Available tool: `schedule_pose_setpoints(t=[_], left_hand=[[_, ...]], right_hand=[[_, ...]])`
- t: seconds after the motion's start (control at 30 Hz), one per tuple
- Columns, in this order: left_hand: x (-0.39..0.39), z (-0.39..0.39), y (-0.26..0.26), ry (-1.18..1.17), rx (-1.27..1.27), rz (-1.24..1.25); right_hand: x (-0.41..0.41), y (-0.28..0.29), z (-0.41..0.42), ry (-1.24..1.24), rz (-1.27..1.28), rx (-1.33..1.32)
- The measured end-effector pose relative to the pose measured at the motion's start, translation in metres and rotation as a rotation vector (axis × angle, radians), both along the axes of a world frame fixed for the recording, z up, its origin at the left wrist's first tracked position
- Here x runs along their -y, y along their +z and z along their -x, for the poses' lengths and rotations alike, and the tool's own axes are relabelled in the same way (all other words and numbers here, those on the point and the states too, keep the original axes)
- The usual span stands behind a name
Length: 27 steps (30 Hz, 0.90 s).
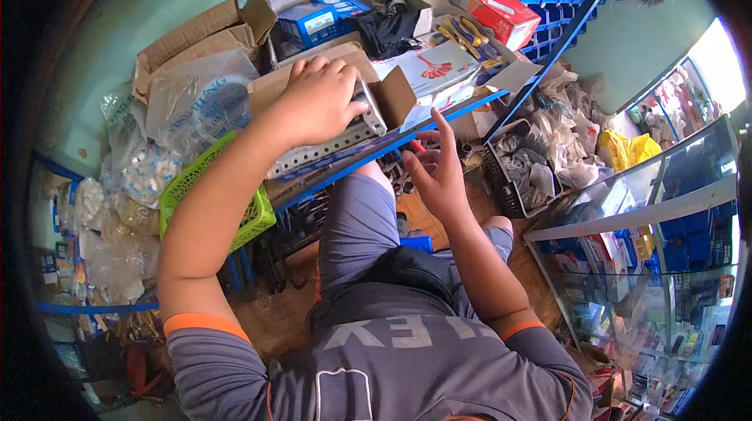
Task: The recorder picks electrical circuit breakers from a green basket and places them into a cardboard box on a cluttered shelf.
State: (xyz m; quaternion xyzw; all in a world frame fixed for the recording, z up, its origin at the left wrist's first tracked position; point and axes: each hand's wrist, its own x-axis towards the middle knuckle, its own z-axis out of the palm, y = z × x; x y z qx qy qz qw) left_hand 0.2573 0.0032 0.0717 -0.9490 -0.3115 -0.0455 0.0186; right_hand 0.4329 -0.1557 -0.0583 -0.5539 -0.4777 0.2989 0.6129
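Observation:
My left hand (pixel 326 101) reaches over an open cardboard box (pixel 276 87) and grips a perforated metal case (pixel 375 118), fingers over the top and thumb at its right end. Another strip of perforated metal (pixel 320 154) shows along the box's front side; the hand and forearm hide part of it. To the right, just off the blue shelf edge (pixel 364 158), my right hand (pixel 437 174) hangs with index finger raised and the other fingers loosely bent. Nothing is visibly gripped in it. A small red object (pixel 416 145) shows beside its fingertips; whether they touch is unclear.
A green plastic basket (pixel 249 224) sits left of the box. Behind are blue cartons (pixel 308 24), pliers in packaging (pixel 470 39) and a red carton (pixel 493 10). A slanting blue post (pixel 555 48) rises at right, near a black crate (pixel 520 171) and a glass cabinet (pixel 634 245).

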Motion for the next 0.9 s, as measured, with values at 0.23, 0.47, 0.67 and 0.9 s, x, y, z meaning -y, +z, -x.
schedule_pose_setpoints(t=[0.23, 0.47, 0.67, 0.9], left_hand=[[0.003, -0.004, -0.006, 0.140, 0.141, 0.105], [0.017, -0.005, -0.002, 0.131, 0.277, 0.078], [0.024, -0.011, -0.035, 0.164, 0.175, -0.137], [0.073, 0.046, 0.008, -0.061, 0.476, -0.145]], right_hand=[[-0.020, 0.005, -0.002, 0.051, 0.040, 0.038], [-0.047, -0.033, 0.027, 0.045, 0.021, 0.218], [-0.052, -0.012, 0.030, 0.048, 0.016, 0.280], [-0.053, 0.012, 0.018, -0.089, 0.094, 0.604]])
